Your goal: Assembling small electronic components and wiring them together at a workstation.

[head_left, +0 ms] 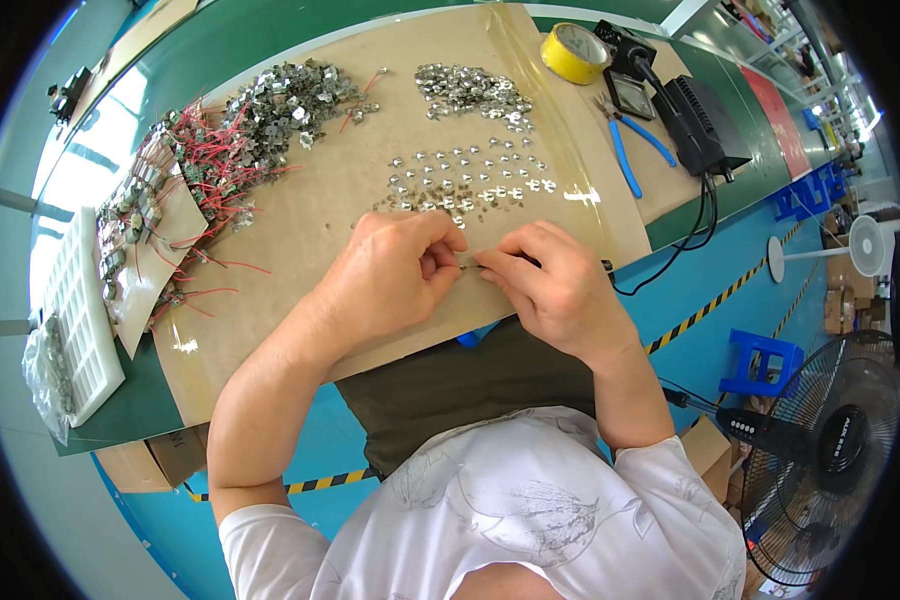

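Over the near edge of the brown work sheet (320, 220), my left hand (395, 265) and my right hand (555, 285) meet almost fingertip to fingertip. Both are closed in a pinch. A tiny thin dark piece shows between the fingertips, too small to name. A black end sticks out beyond the right hand; whether that hand grips it is hidden. Just past my hands lie rows of small shiny metal parts (465, 168), with tiny brownish bits scattered at the near rows. Farther off is a heap of similar silvery parts (470, 90).
At the left are a heap of metal pieces (295, 95), red-wired parts (205, 145) and a white gridded tray (80, 320). Yellow tape (574, 54), blue-handled pliers (630, 150) and a black corded device (700, 125) lie at the right. A fan (830, 450) stands near right.
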Action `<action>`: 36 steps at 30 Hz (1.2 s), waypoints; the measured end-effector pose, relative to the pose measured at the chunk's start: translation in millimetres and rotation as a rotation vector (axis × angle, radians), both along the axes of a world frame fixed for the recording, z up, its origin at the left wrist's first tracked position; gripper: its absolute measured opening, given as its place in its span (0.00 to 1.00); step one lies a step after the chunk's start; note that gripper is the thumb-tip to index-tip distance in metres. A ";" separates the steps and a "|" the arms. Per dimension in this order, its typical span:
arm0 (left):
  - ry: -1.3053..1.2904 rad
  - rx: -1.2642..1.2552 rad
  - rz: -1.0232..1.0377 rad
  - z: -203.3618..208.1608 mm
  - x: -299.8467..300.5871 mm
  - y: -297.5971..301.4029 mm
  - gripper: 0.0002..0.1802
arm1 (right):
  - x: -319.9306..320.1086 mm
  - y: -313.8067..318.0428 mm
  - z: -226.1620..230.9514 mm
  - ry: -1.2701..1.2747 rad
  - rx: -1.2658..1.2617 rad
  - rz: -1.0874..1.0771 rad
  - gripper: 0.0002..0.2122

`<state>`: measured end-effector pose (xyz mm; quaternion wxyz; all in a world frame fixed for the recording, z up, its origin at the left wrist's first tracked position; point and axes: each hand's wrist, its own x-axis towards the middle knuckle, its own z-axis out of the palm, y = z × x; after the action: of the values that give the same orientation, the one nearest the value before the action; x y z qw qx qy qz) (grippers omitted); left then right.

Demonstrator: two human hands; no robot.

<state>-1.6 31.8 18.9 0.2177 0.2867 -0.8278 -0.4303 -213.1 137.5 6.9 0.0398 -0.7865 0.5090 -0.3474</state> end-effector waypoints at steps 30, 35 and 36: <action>-0.013 -0.042 -0.013 -5.7 -1.0 -0.9 0.10 | 0.4 0.3 5.6 0.250 0.062 0.010 0.09; -0.033 -0.040 -0.037 -5.3 -3.3 -0.8 0.11 | 1.7 2.4 3.7 0.242 0.055 -0.001 0.06; -0.035 -0.048 -0.047 -5.5 -3.4 -0.3 0.11 | 1.4 3.5 4.7 0.243 0.055 -0.007 0.06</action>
<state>-5.0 31.6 13.4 0.1997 0.2696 -0.8481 -0.4101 -211.7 141.0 11.5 -0.0020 -0.8198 0.5220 -0.2356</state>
